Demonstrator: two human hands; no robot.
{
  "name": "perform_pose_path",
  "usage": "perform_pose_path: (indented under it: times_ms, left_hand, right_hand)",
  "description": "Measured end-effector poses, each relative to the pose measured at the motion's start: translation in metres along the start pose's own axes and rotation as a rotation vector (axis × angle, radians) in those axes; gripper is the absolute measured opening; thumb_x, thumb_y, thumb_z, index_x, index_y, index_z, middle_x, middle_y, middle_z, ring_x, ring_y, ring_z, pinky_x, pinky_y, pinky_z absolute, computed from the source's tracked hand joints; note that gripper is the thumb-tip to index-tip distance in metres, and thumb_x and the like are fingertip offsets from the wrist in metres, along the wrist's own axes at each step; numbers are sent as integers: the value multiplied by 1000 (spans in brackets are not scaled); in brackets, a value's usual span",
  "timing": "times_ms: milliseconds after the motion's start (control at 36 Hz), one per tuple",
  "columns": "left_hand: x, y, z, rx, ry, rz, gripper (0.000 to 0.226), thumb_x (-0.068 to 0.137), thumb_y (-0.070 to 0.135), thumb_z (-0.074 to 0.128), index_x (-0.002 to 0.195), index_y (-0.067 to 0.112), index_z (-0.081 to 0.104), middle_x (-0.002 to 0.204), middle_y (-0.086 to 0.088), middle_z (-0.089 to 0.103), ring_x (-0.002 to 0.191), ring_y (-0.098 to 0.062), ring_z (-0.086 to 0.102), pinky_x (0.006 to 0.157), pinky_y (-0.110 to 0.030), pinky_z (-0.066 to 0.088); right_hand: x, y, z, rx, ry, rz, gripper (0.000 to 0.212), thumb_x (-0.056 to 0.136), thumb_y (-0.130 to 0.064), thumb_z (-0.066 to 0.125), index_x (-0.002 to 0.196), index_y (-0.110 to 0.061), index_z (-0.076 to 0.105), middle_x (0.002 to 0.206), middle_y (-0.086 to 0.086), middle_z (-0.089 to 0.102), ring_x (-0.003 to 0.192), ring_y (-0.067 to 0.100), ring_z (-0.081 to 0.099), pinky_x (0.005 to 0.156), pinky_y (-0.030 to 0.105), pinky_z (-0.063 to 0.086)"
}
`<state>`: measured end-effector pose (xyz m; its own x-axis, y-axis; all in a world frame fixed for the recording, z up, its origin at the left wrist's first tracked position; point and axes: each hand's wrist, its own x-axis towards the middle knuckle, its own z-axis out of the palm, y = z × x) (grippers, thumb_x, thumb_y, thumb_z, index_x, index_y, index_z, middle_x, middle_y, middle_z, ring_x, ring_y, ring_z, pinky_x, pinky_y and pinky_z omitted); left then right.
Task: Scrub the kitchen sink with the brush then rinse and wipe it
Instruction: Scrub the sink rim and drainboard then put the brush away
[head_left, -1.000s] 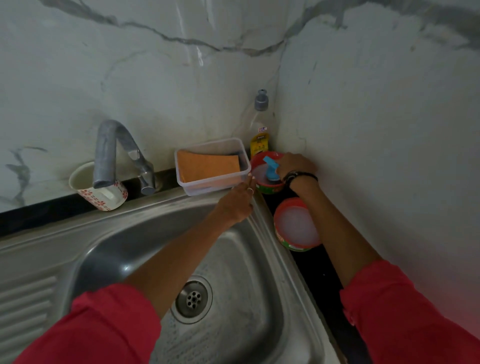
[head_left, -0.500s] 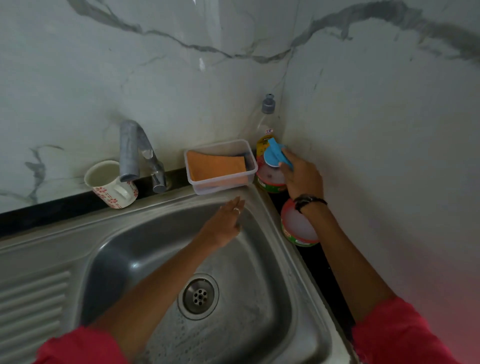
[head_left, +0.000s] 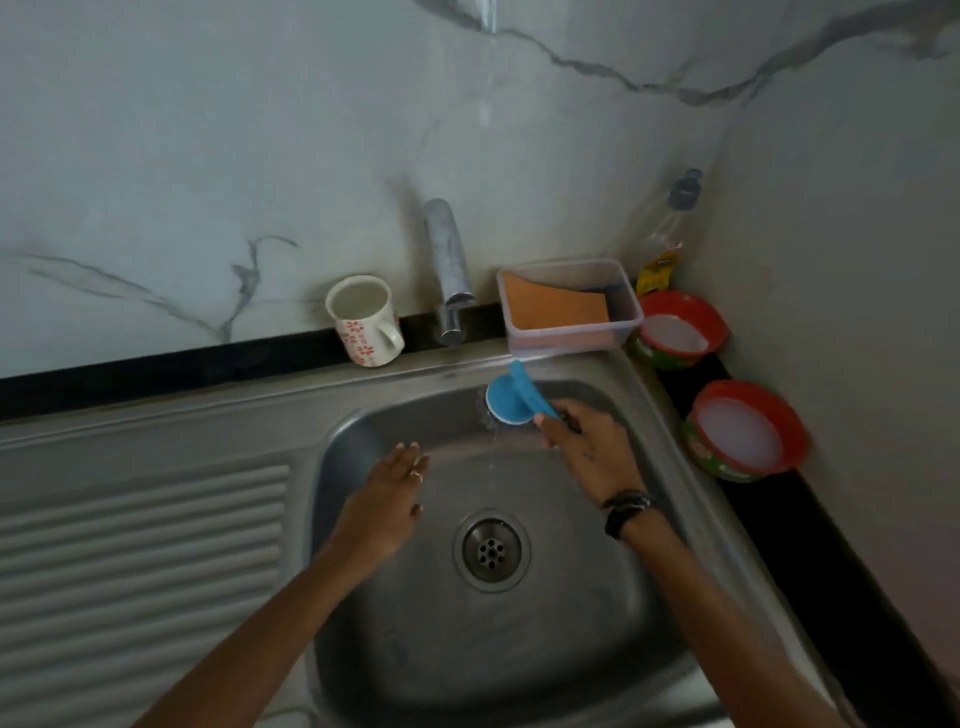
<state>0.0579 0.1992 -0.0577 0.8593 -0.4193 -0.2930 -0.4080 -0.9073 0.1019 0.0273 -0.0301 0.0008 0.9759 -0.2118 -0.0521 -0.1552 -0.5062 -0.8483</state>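
The right hand (head_left: 587, 452) has carried the blue brush (head_left: 511, 400) from the corner tubs to the sink's back wall.

Dim, flat light with a soft, slightly blurred picture. A pale glare streak runs down the marble wall (head_left: 485, 62); the sink (head_left: 519, 649) basin lies in shadow, and wide-angle bending curves the edges.

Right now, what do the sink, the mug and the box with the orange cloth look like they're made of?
Sink: brushed stainless steel, by its dull grey sheen and pressed drainer ridges. Mug: likely glazed ceramic, glossy white with red flower print. Box: clear plastic, since the orange cloth shows through its walls.
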Motion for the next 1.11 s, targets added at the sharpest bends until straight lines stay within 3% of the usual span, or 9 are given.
perform_pose_path:
  times_ms: [56,139,250,333,472,583,722,917,1111]
  left_hand:
    - [-11,-19,-1,56,59,-54,62,93,14,47,148,11,19,157,-9,12,145,-24,11,116,-33,11]
    - [-21,-49,-3,82,153,-132,67,62,0,78,125,-1,56,131,-22,52,121,-36,52,99,-42,42]
    - [-29,-77,-6,81,114,-246,63,89,8,50,146,4,23,153,-13,22,141,-28,22,114,-34,22]
    - [-29,-90,-6,9,102,-312,59,94,16,43,147,6,20,155,-9,19,142,-21,22,112,-30,23]
    - [-24,-96,-7,2,90,-351,47,92,21,47,137,8,37,143,-7,41,128,-23,43,101,-32,38]
    - [-20,-100,-11,76,71,-357,35,90,29,53,121,13,51,122,-6,59,111,-23,57,91,-31,43]
    - [-17,-108,-11,68,65,-359,35,87,34,57,116,15,54,117,-5,63,106,-23,60,89,-30,43]
    - [-8,-106,-12,135,53,-375,27,85,28,60,109,15,59,106,-1,64,97,-20,63,80,-28,46]
    - [-5,-106,-15,140,36,-364,19,83,23,62,101,15,63,103,-3,66,96,-21,63,77,-27,46]
  right_hand:
    - [3,-1,30,46,-97,49,20,93,-29,52,107,-16,58,75,-8,57,59,2,51,56,16,41]
    - [11,-10,72,68,-198,81,27,94,-26,51,117,-11,53,81,0,60,50,3,49,47,16,41]
    - [27,-34,123,-7,-246,-10,34,95,-27,50,125,-11,50,109,12,66,92,21,62,79,30,46]
    - [33,-54,157,-102,-269,-50,37,96,-31,45,129,-14,46,115,12,64,107,30,57,91,38,46]
    - [40,-63,189,-354,-252,-132,42,98,-36,37,138,-22,38,116,13,62,105,32,58,87,43,48]
    - [49,-41,158,-401,-119,-61,44,99,-37,35,141,-25,36,114,17,63,105,34,58,84,40,46]
    - [37,-31,142,-328,82,102,44,100,-34,34,142,-20,36,107,18,64,102,33,59,79,37,46]
    - [42,-48,172,-346,-52,-51,42,99,-35,36,139,-22,39,108,15,64,98,32,61,79,39,47]
    - [42,-26,147,-216,249,261,43,100,-35,33,140,-21,37,111,16,63,105,33,58,83,39,46]
